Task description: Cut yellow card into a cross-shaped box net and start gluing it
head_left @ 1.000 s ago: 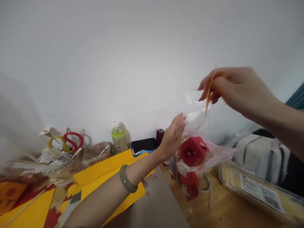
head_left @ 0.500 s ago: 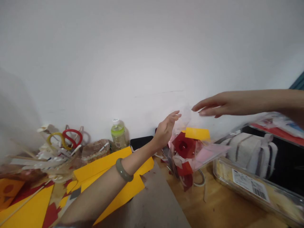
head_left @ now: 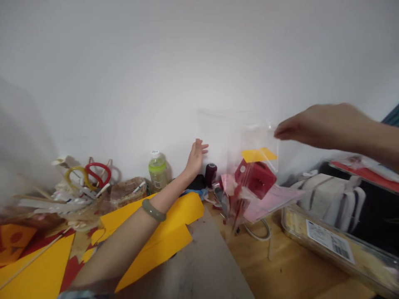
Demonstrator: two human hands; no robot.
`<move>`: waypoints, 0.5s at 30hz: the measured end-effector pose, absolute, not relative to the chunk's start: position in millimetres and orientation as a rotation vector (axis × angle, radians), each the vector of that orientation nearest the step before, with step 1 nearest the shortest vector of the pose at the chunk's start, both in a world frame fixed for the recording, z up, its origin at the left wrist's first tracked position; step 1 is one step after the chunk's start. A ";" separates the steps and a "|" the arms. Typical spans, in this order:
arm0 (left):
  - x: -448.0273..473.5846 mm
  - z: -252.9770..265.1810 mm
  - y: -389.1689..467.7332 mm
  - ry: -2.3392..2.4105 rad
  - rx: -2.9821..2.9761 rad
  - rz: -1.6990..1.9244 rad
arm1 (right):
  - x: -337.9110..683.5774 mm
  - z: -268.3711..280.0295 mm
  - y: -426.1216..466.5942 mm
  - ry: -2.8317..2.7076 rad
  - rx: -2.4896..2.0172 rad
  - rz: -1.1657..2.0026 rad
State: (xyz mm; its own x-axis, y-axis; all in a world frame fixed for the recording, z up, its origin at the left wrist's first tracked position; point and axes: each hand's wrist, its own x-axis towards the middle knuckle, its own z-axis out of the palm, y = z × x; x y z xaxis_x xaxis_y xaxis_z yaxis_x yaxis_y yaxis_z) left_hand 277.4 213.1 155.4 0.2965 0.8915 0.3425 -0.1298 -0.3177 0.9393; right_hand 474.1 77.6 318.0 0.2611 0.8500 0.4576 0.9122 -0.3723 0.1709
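Note:
My right hand (head_left: 324,124) pinches the right edge of a clear plastic bag (head_left: 255,135), which hangs in front of the wall. Through the film show a folded dark-red paper piece (head_left: 260,179) and a yellow paper strip (head_left: 259,155). To the left of the bag, my left hand (head_left: 195,158) is raised with its fingers apart and nothing in it. A green bangle (head_left: 153,211) sits on that wrist. Whether the left fingertips touch the thin film is hard to see.
Yellow paper sheets (head_left: 177,214) lie under my left forearm, beside a grey board (head_left: 208,257). Behind stand a green-labelled bottle (head_left: 158,172) and a dark thread spool (head_left: 211,174). Scissors (head_left: 99,174) are at left; a clear food box (head_left: 330,241) and a pale small bag (head_left: 324,199) at right.
My right hand has closed on the bag's edge and pulled it up and to the right, spreading the bag. My left hand has moved left, away from the red paper.

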 end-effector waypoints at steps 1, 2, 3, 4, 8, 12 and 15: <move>272.9 155.5 213.4 0.756 1.513 1.242 | 474.9 322.9 81.3 -1.664 -2.432 -0.750; 267.9 155.4 213.4 0.777 1.505 1.249 | 476.4 328.2 84.0 -1.651 -2.468 -0.735; 262.7 155.3 213.4 0.794 1.503 1.255 | 478.4 333.4 85.8 -1.615 -2.506 -0.746; 257.6 155.1 213.1 0.805 1.506 1.258 | 480.5 338.2 87.0 -1.566 -2.548 -0.764; 240.0 156.0 208.6 0.816 1.560 1.219 | 485.8 347.2 93.9 -1.475 -2.661 -0.796; 227.7 161.9 186.6 0.785 1.662 1.115 | 484.2 334.3 113.0 -1.610 -2.622 -0.773; 219.7 164.7 150.6 0.716 1.736 1.006 | 486.1 317.6 131.9 -1.755 -2.498 -0.746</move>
State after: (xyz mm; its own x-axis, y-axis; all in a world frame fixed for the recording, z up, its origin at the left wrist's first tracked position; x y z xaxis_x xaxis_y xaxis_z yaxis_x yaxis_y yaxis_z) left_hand 219.7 150.6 164.7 0.4860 0.8194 0.3041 0.0192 -0.3579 0.9336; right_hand 486.1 131.9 317.6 0.2635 0.8880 0.3768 0.8876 -0.3761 0.2659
